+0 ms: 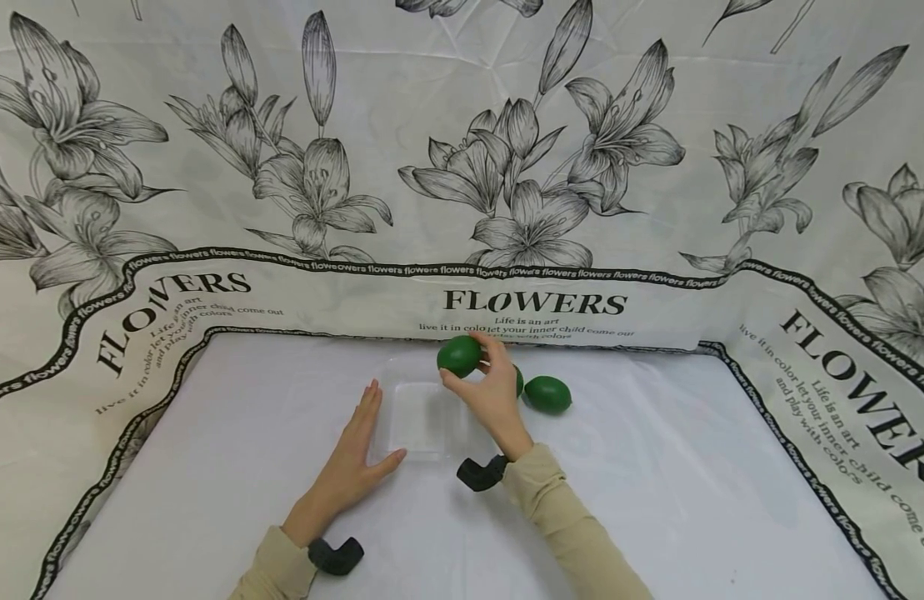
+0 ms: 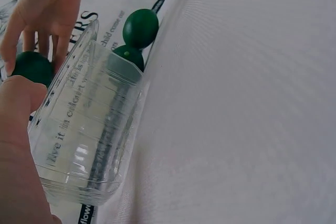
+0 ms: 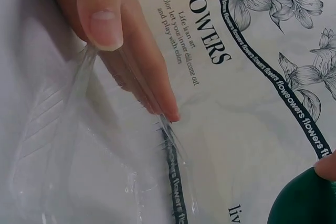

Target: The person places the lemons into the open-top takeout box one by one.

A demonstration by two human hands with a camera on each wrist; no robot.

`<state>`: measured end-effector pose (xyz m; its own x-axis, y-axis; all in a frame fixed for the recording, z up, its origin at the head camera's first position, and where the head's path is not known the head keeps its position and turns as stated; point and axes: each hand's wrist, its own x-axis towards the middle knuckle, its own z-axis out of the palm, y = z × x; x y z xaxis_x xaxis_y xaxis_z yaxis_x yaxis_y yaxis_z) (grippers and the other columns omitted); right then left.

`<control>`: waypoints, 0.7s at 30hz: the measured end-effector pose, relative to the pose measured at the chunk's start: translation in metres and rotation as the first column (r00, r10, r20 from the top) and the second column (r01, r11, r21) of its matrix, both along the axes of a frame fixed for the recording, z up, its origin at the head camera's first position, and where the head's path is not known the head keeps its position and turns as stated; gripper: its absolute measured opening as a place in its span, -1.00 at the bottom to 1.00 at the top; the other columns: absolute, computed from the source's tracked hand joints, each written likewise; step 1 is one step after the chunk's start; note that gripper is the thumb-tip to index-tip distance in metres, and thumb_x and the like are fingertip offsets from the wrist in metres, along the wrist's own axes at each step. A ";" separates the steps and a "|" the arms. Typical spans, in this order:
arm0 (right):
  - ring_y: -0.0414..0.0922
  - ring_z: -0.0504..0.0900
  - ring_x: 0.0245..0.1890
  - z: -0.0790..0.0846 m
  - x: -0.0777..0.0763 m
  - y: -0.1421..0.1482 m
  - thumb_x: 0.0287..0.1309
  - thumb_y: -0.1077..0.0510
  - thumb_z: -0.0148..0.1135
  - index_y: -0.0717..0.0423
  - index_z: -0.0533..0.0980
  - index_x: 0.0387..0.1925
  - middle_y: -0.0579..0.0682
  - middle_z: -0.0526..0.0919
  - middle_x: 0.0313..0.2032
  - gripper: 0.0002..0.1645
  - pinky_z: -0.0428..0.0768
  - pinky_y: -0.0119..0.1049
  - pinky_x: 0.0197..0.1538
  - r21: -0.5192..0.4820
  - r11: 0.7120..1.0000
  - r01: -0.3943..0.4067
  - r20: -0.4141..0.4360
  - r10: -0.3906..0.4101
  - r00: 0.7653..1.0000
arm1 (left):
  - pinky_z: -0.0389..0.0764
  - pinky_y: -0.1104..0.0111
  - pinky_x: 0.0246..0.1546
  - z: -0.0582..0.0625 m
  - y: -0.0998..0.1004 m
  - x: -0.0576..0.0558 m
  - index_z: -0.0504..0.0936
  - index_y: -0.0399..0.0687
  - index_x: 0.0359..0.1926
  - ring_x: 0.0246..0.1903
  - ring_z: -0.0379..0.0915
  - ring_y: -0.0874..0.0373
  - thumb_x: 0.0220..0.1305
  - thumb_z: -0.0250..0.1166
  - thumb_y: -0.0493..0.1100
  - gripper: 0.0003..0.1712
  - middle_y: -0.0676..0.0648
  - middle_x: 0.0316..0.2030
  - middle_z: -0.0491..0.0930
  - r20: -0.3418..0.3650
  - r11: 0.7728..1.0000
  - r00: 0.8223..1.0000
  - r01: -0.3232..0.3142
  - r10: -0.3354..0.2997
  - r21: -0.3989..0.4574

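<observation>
My right hand (image 1: 495,392) pinches a green lime (image 1: 457,357) between thumb and fingers, above the far right part of a clear plastic container (image 1: 392,417). The same lime (image 2: 32,67) shows beside the container's rim in the left wrist view. My left hand (image 1: 357,450) lies along the container's left side, its fingers straight and its thumb spread toward the near edge. In the right wrist view the left thumb (image 3: 105,24) is right at the rim. No lime shows inside the container.
Two more limes lie right of the container: one (image 1: 548,394) in plain sight, the other (image 1: 518,381) partly hidden behind my right hand. A white cloth (image 1: 656,483) covers the table. Behind it rises a flower-printed curtain (image 1: 357,300).
</observation>
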<state>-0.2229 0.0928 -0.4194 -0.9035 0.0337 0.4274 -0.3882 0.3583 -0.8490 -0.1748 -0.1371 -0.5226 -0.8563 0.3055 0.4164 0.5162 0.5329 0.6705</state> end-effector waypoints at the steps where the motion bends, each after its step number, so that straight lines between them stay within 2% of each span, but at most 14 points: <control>1: 0.10 0.54 0.02 0.000 -0.001 -0.003 -0.08 0.23 0.52 0.21 0.42 0.26 0.17 0.49 0.14 -0.19 0.61 -0.07 0.08 -0.001 1.000 -0.011 0.004 0.011 1.000 | -0.06 -0.15 0.43 0.000 0.000 0.000 -0.18 -0.09 0.59 0.54 -0.34 0.00 0.22 0.39 0.02 0.16 -0.14 0.57 -0.20 0.002 1.000 1.000 0.001 -0.001 0.000; 7: 0.11 0.54 0.02 -0.001 -0.006 -0.024 -0.07 0.17 0.51 0.22 0.42 0.26 0.19 0.49 0.14 -0.19 0.66 -0.08 0.00 0.032 0.998 -0.049 0.087 0.046 0.995 | -0.04 -0.19 0.41 0.001 -0.001 0.000 -0.18 -0.08 0.59 0.54 -0.34 -0.01 0.22 0.38 0.02 0.16 -0.06 0.58 -0.23 0.011 1.000 1.000 0.002 -0.002 0.007; 15: 0.14 0.47 0.11 -0.003 -0.012 -0.047 -0.08 0.05 0.51 0.23 0.42 0.26 0.20 0.47 0.15 -0.15 0.57 0.07 0.06 0.152 0.984 -0.096 0.267 0.053 0.962 | -0.01 -0.22 0.39 0.001 0.000 0.000 -0.17 -0.05 0.59 0.54 -0.31 -0.06 0.20 0.40 -0.01 0.16 -0.20 0.56 -0.16 -0.010 0.999 1.000 0.015 -0.015 0.038; 18: 0.17 0.45 0.16 -0.005 -0.015 -0.053 -0.09 0.07 0.53 0.27 0.41 0.26 0.23 0.47 0.17 -0.13 0.53 0.10 0.13 0.189 0.976 -0.109 0.305 0.047 0.951 | -0.04 -0.15 0.43 0.001 0.000 0.000 -0.17 -0.04 0.59 0.54 -0.30 -0.06 0.18 0.41 -0.02 0.17 -0.21 0.56 -0.14 -0.019 0.999 1.000 0.019 -0.018 0.044; 21: 0.18 0.44 0.18 -0.007 -0.018 -0.058 -0.09 0.09 0.55 0.31 0.41 0.25 0.26 0.47 0.18 -0.13 0.51 0.09 0.17 0.232 0.965 -0.120 0.317 0.042 0.947 | -0.12 0.02 0.49 0.000 0.000 0.000 -0.16 -0.06 0.59 0.53 -0.29 -0.06 0.19 0.41 -0.02 0.16 -0.20 0.56 -0.14 -0.030 0.999 0.999 0.019 -0.018 0.039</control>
